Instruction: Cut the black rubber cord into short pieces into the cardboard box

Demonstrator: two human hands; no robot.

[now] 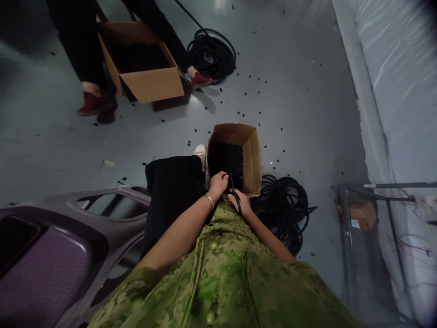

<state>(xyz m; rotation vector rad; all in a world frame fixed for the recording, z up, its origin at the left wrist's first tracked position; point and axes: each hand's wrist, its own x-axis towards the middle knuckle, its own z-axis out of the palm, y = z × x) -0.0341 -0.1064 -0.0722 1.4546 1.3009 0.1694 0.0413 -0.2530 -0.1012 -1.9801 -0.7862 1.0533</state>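
A length of thin black tube or cable (234,191) runs between my two hands, above the near edge of an open cardboard box (252,159). My left hand (219,183) is closed, its fingertips pinched at the tube's upper end. Lower and to the right, my right hand (241,201) has its fingers wrapped round the same tube; part of its grip is hidden. Inside the box lies a heap of small black pieces (234,157). A loose tangle of black tube (285,205) rests on the floor to the right of the box.
Another person (77,41) sits opposite, with a larger open cardboard box (153,84) between their legs. Beside their foot lies a black coil (213,54). Small black bits dot the grey floor (307,118). A purple-grey plastic chair (51,269) stands left, a metal frame (346,218) right.
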